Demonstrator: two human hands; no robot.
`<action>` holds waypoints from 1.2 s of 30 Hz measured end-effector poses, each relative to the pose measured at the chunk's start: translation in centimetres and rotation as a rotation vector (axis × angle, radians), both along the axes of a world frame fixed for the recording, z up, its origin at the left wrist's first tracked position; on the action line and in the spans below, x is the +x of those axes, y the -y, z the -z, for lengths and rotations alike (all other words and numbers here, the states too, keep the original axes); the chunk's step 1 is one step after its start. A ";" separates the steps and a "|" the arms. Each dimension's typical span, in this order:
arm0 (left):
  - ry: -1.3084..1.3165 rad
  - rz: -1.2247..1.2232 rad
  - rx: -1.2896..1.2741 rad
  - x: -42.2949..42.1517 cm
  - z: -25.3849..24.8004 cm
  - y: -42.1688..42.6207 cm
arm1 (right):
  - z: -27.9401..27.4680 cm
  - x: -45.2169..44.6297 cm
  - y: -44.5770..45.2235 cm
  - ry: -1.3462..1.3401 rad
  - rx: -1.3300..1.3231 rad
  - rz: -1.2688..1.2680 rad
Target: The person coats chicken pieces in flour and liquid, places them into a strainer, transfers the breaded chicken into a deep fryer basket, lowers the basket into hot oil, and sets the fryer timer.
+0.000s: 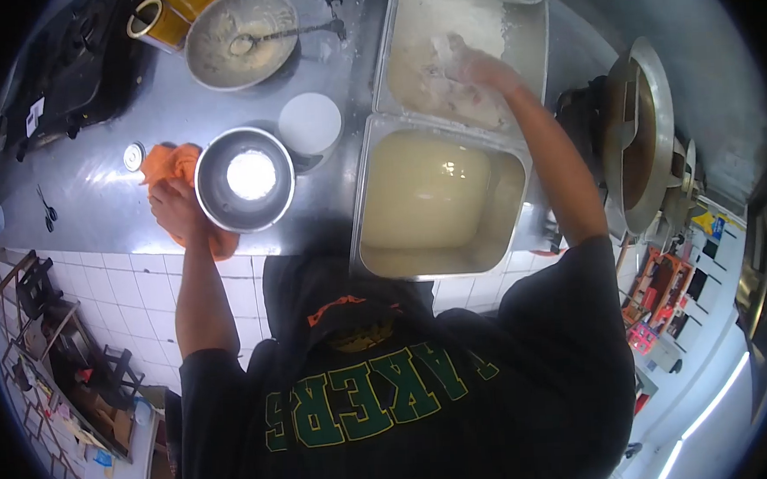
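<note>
My left hand (pixel 176 209) rests on an orange cloth (pixel 174 160) on the metal table, its fingers curled over the fabric. Right beside it stands a round steel bowl (pixel 217 215). My right hand (pixel 472 68), coated white, reaches into a rectangular steel pan (pixel 384 88) of white flour (pixel 476 18). Floury lumps with pinkish spots lie around that hand. Flour and blur hide how its fingers are set. Nearer my body, a second steel pan (pixel 520 199) holds a pale yellow liquid (pixel 424 194).
A steel bowl (pixel 203 62) with batter residue holds a ladle (pixel 243 45). Nearby are a white round lid (pixel 310 123), a small can (pixel 134 156), scissors (pixel 48 209) and yellow tins (pixel 157 24). A large wok (pixel 660 130) stands at the right.
</note>
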State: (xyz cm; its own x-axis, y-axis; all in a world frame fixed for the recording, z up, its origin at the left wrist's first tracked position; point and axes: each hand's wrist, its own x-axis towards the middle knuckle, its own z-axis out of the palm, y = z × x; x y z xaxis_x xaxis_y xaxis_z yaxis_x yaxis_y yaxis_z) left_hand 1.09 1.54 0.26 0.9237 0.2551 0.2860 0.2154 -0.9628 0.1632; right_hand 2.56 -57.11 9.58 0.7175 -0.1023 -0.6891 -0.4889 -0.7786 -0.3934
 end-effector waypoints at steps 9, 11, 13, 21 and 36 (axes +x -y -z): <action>-0.072 -0.072 0.013 0.2 0.2 0.3 | 0.5 -0.4 -9.8 0.129 -0.441 -0.396; -0.066 -0.073 -0.015 0.2 -0.4 0.5 | -0.2 -0.4 -9.5 0.063 -0.332 -0.375; -0.060 -0.065 -0.029 0.2 -0.2 0.5 | -1.0 -0.3 -8.2 0.122 -0.284 -0.330; -0.096 -0.077 -0.049 0.2 -0.1 0.3 | -1.9 -1.2 4.9 0.746 -0.203 -0.562; -0.105 -0.083 -0.077 0.2 -1.2 1.0 | 4.2 -0.6 2.7 0.351 -0.160 -0.426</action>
State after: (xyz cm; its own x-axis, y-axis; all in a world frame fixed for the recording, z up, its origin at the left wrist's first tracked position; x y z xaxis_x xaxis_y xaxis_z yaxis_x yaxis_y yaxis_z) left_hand 1.30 0.53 1.49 0.9224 0.3492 0.1652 0.3135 -0.9265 0.2081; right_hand 1.97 -59.79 5.38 0.9012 0.1621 -0.4020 0.0193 -0.9415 -0.3364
